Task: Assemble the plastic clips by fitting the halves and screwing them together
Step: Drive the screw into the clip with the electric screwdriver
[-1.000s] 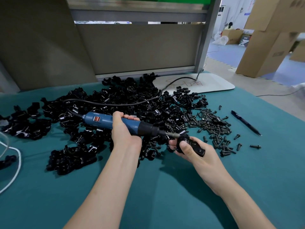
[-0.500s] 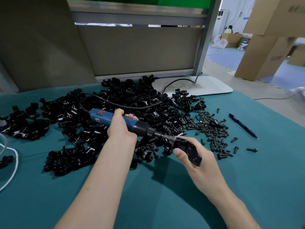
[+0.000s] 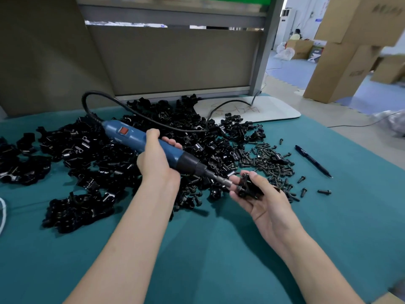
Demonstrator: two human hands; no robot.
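Barely dented, I'd say. A huge heap of loose black clip parts (image 3: 98, 154) covers the worktop (image 3: 197, 249) from 9 to 12 o'clock, and I can't tell finished ones from halves in there. The left hand (image 3: 157, 163) is wrapped round the blue electric screwdriver (image 3: 135, 139), bit aimed toward 4 o'clock, right at the clip (image 3: 247, 187) pinched in the right hand (image 3: 263, 205). At its 1 o'clock sits the screw pile (image 3: 269, 163), with plenty left.
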